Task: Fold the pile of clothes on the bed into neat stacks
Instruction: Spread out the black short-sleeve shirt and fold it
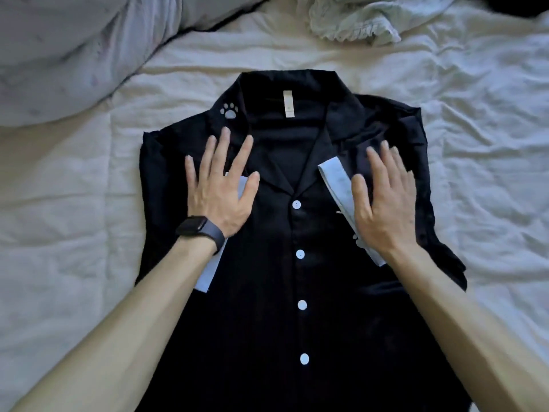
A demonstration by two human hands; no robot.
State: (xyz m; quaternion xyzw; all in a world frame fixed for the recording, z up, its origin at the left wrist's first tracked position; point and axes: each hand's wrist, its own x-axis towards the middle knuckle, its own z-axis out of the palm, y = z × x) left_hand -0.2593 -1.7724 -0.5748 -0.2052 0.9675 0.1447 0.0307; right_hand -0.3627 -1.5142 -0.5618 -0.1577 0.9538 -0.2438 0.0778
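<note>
1. Cream, wrinkled bed sheet point(89, 188) covers the whole work surface. A grey-lilac padded duvet point(74, 55) lies bunched along its upper left edge.
2. A pale, crumpled frilled garment point(353, 19) lies at the top centre-right, well apart from the hands.
3. A black short-sleeved button-front shirt point(267, 292) lies flat in the middle of the sheet, front up and collar pointing away from the person.
4. Four white round buttons point(300, 254) run down the closed placket. A white paw print point(228, 110) marks the collar and a white neck label point(287, 104) sits inside it.
5. Both sleeves are folded inward over the chest. Each shows a pale blue cuff band, one on the left point(208, 272) and one on the right point(335, 179).
6. The left hand point(221, 194) lies palm down on the left folded sleeve with its fingers straight and spread, gripping nothing. A black smartwatch point(200, 230) is on its wrist.
7. The right hand point(383, 200) is palm down over the right folded sleeve, just beside the cuff band. Its fingers are straight and it grips nothing. Blur prevents confirming contact with the cloth.
</note>
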